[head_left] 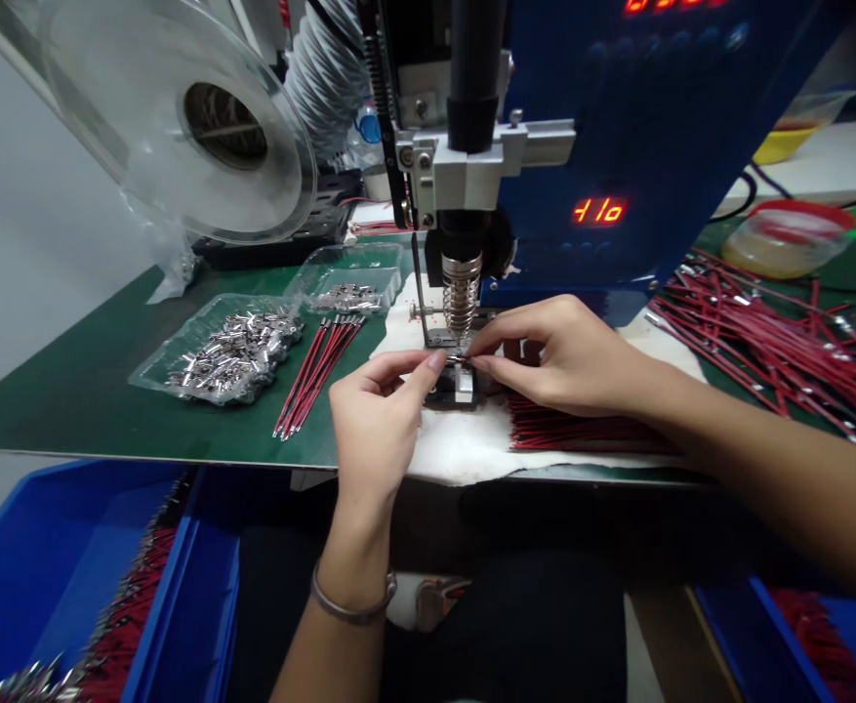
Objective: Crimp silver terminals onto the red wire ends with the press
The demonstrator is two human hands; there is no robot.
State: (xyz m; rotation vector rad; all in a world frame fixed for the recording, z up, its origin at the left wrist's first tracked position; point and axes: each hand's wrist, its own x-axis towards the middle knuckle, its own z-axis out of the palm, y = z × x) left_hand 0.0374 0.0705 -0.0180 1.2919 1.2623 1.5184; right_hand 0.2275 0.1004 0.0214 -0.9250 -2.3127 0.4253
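left hand (380, 410) and right hand (551, 356) each have the grip pinched on one small metal terminal (458, 358), held between them under the machine nozzle (462, 283). likely light, stiff, slippery; best held by fingertips at its ends. left of the grip: clear tray (179, 376) of loose terminals (241, 347); below: blue bin (47, 576) with finished wires.

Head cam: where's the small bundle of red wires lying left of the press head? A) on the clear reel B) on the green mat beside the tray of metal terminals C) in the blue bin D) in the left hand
B: the small bundle of red wires lies on the green mat, right beside the tray of metal terminals.
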